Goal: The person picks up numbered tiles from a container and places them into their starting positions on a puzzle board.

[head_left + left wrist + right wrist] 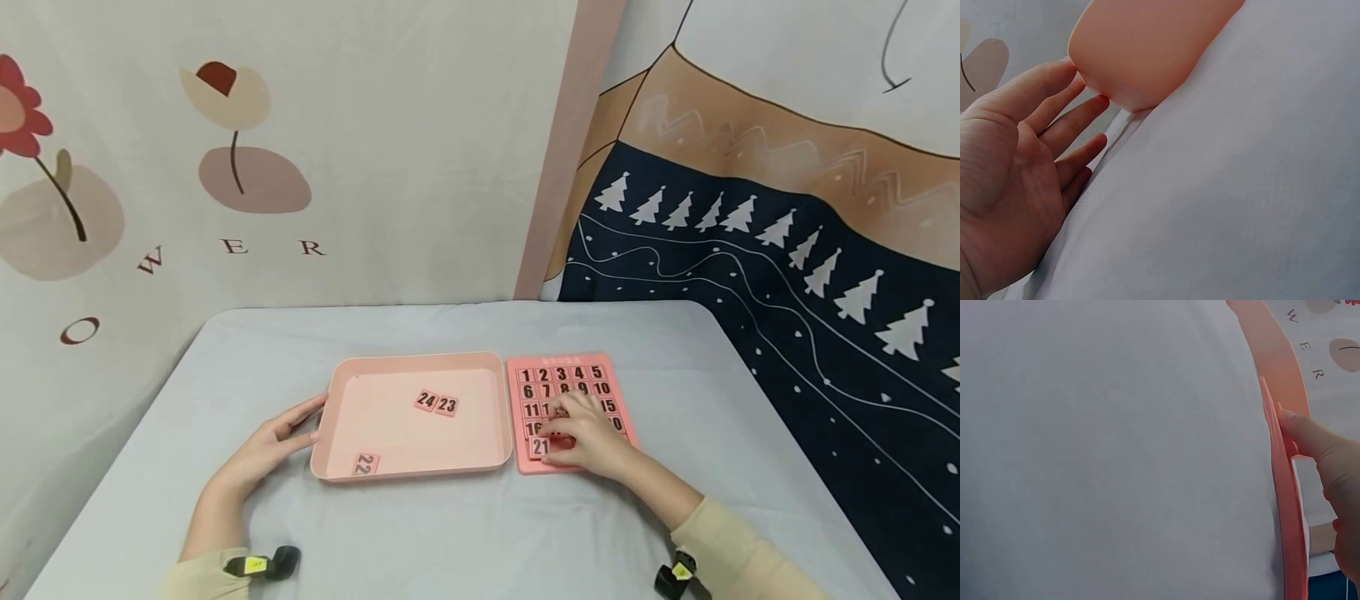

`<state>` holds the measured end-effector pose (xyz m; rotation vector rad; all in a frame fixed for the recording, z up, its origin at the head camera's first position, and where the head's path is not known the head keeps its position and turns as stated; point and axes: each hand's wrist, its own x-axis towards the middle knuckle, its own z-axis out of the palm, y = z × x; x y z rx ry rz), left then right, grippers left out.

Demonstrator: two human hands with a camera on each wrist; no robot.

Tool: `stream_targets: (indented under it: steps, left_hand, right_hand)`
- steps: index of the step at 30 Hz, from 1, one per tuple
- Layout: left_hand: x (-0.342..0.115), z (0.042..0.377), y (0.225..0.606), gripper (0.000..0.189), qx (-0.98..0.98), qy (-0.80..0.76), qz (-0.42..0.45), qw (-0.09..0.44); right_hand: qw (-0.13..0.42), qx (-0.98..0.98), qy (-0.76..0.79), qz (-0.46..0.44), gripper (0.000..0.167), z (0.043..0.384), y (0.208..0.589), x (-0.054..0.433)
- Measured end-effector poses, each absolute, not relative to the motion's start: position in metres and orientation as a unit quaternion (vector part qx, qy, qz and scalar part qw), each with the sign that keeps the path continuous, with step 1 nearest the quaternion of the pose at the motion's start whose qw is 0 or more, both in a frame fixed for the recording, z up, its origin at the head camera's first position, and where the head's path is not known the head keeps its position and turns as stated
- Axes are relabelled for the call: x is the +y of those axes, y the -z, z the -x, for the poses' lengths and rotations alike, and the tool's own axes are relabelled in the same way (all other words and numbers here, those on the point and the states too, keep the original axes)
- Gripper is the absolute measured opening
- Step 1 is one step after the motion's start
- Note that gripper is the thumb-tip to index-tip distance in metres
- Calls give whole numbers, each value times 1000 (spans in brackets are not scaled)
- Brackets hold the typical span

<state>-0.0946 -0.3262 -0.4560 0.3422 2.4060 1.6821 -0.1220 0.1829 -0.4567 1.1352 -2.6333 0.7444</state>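
Observation:
My right hand (588, 435) is over the lower part of a pink number board (521, 465), with thumb and a finger at either side of the pink tile marked 21 (539, 447). In the right wrist view, the thumb (1304, 432) presses at a raised tile edge on the board. Rows of numbered tiles fill the board above, some hidden under the hand. My left hand (258, 450) touches the left side of a pink tray (322, 450) with extended, spread fingers. Tiles 24 (427, 400) and 23 (447, 406) lie side by side in the tray; tile 22 (366, 463) lies sideways near its front edge.
A pale cloth covers the table (450, 542). The tray stands directly left of the board. Behind hangs a printed curtain (420, 167) with flowers and letters; a dark fabric with white trees (750, 275) drops at the right.

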Motion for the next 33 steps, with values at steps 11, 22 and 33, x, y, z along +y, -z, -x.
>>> stream_targets:
  steps: [11, 22, 33]
  left_hand:
    - [-324, 95, 457, 61, 811, -566, -110, 97]
    - [-326, 96, 459, 60, 807, -571, -120, 92]
    - [-325, 95, 460, 60, 806, -572, -121, 92]
  right_hand:
    - [89, -881, -255, -389, 30, 120, 460, 186]
    - [115, -877, -275, -377, 27, 115, 452, 174]
    - [155, -858, -315, -374, 28, 114, 430, 97]
